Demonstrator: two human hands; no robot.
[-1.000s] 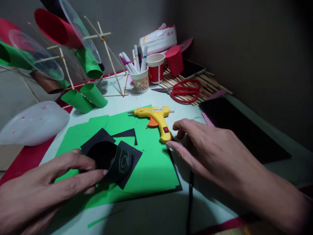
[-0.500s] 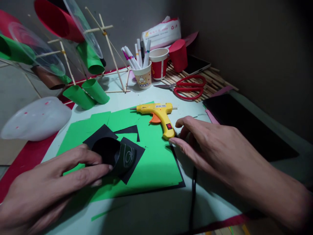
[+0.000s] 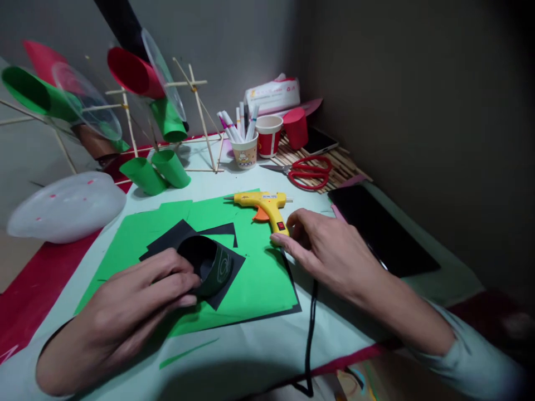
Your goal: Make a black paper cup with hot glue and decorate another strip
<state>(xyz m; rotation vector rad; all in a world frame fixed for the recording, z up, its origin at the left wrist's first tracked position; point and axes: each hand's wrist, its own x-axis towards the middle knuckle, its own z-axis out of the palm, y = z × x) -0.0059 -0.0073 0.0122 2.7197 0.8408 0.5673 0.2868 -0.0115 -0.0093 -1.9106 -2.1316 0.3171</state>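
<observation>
My left hand (image 3: pixel 142 301) pinches the near wall of a short black ring (image 3: pixel 223 266) with a pale line drawing on its outside. The ring rests over a black paper square (image 3: pixel 229 287), on green sheets (image 3: pixel 263 278). My right hand (image 3: pixel 330 250) is at the handle of a yellow hot glue gun (image 3: pixel 273 209) with an orange trigger. Its thumb lies against the lower end of the handle and its curled fingers are on the far right side. The gun lies on its side, nozzle to the left.
Red-handled scissors (image 3: pixel 309 172) lie on thin wooden sticks (image 3: pixel 288 150). Behind are a cup of markers (image 3: pixel 244 153) and a red paper cup (image 3: pixel 268 136). A black tablet-like slab (image 3: pixel 376 228) is on the right. A stick frame with colored tubes (image 3: pixel 169 120) and a whitish balloon (image 3: pixel 67 206) stand left.
The view has shifted, showing more of my sleeves. My right thumb has come onto the glue gun's handle, with the fingers closer round it. My left hand keeps its hold on the black ring.
</observation>
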